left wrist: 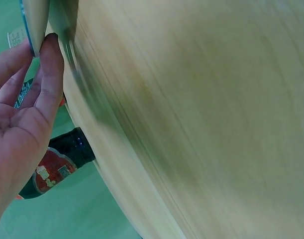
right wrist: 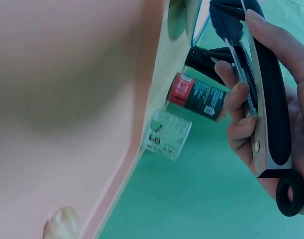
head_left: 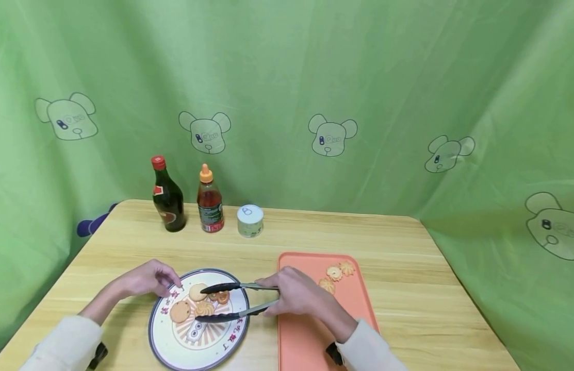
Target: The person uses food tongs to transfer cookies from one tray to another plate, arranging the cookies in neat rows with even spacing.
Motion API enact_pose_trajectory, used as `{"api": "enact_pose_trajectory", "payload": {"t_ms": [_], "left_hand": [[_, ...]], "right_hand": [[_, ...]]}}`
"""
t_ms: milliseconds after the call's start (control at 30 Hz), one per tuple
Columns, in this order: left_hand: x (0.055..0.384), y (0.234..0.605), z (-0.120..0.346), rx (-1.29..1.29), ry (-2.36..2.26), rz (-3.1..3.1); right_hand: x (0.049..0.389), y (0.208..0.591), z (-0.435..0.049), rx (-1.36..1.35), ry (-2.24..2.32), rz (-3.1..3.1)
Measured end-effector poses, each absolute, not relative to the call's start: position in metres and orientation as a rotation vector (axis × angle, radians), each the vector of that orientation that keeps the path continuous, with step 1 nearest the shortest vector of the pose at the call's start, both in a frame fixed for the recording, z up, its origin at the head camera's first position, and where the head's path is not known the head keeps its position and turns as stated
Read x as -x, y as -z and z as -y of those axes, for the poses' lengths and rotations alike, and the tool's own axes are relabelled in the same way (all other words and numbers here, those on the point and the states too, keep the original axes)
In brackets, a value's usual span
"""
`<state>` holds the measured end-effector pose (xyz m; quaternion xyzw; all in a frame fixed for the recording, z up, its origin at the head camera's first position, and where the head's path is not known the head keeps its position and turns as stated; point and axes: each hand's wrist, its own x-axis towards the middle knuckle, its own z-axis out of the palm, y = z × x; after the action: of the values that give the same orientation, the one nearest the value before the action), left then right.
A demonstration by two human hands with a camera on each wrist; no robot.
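Observation:
My left hand [head_left: 145, 280] pinches the upper left rim of a round white plate [head_left: 163, 337] with a dark blue edge; thumb and fingertips meet at the rim in the left wrist view. My right hand [head_left: 298, 293] grips a pair of black-tipped metal tongs [head_left: 217, 318], reaching over the plate from the right. The tongs' arms are spread around a swirled butter cookie [head_left: 204, 309]. One tip overlaps a plain round cookie [head_left: 197, 292] and a pretzel-shaped cookie [head_left: 223, 297]. A spotted round cookie [head_left: 180, 312] lies at left on the plate.
Under my right forearm is a coral tray [head_left: 300, 345], with several swirled cookies [head_left: 334, 273] towards its far right corner. A dark bottle [head_left: 170, 206] with a red cap, a sauce bottle [head_left: 210, 208] and a can [head_left: 250, 221] stand along the table's back.

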<state>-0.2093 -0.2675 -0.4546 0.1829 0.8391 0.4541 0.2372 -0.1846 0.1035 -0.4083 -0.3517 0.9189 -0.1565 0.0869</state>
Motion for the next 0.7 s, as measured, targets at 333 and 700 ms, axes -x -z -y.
{"api": "enact_pose_trajectory", "payload": {"t_ms": [333, 700], "left_hand": [[0.209, 0.455, 0.267, -0.486, -1.239, -2.305], [0.210, 0.457, 0.267, -0.481, -1.246, -2.298]], "right_hand": [[0.185, 0.402, -0.149, 0.890, 0.648, -2.739], [0.182, 0.400, -0.219, 0.753, 0.671, -2.836]]}}
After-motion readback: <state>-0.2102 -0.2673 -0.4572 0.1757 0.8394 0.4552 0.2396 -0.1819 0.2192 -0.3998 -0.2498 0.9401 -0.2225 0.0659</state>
